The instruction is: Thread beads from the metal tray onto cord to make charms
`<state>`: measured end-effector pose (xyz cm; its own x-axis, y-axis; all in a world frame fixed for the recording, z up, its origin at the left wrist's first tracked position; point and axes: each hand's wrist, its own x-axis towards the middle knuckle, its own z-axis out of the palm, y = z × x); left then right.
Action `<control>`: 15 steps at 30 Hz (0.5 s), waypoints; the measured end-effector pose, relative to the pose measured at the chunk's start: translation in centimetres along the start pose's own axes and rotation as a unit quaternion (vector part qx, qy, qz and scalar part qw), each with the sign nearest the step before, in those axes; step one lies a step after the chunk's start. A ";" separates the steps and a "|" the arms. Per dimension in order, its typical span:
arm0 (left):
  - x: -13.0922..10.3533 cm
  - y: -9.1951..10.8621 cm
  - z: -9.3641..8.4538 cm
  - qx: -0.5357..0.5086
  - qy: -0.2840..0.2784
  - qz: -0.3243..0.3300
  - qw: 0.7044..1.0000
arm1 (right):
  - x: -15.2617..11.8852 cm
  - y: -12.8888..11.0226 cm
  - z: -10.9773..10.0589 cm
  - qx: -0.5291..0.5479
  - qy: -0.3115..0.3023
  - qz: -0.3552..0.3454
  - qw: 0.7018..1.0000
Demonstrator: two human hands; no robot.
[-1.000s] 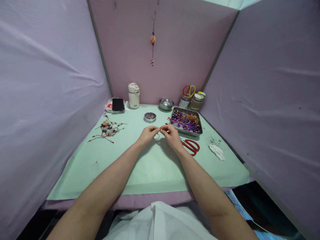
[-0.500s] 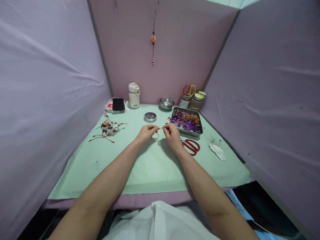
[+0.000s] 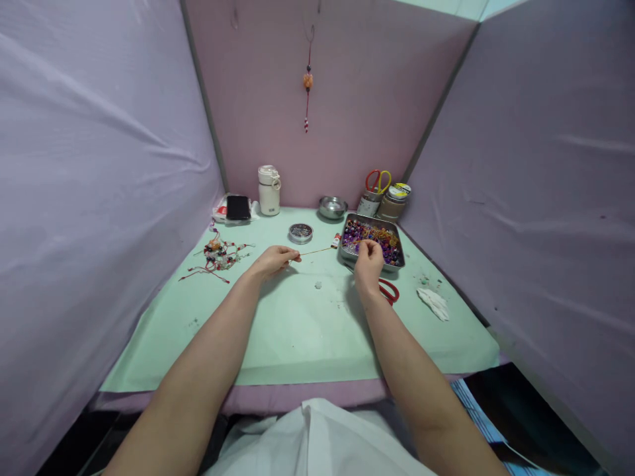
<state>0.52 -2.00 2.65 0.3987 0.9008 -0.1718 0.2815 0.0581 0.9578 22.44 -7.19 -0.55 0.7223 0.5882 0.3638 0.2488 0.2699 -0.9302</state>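
While the left hand (image 3: 272, 262) pinches the cord (image 3: 317, 251) between closed fingers (image 3: 289, 252), the right hand (image 3: 369, 263), nearer the tray (image 3: 395, 267), grips it too, its long axis running side to side between them above the tabletop (image 3: 292, 330).

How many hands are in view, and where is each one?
2: the left hand, left of the bead tray; the right hand, at its near edge; thin cord between them.
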 end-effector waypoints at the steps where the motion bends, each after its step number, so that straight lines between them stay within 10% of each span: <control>1: -0.1 0.1 0.1 -0.003 0.002 -0.004 1.000 | 0.1 0.0 0.0 0.005 0.015 0.010 1.000; 9: -0.1 0.2 1.2 -0.048 -0.014 0.039 0.998 | -0.6 -1.6 -0.5 -0.067 0.077 -0.173 0.980; 15: 0.1 0.0 2.9 -0.084 -0.082 0.071 0.991 | -2.6 -1.6 0.6 -0.045 -0.280 -0.150 0.947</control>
<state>3.11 -3.18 1.93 0.5637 0.8242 -0.0536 0.0681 0.0183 0.9975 19.75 -8.72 -0.01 0.1599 0.8143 0.5580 0.4611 0.4382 -0.7716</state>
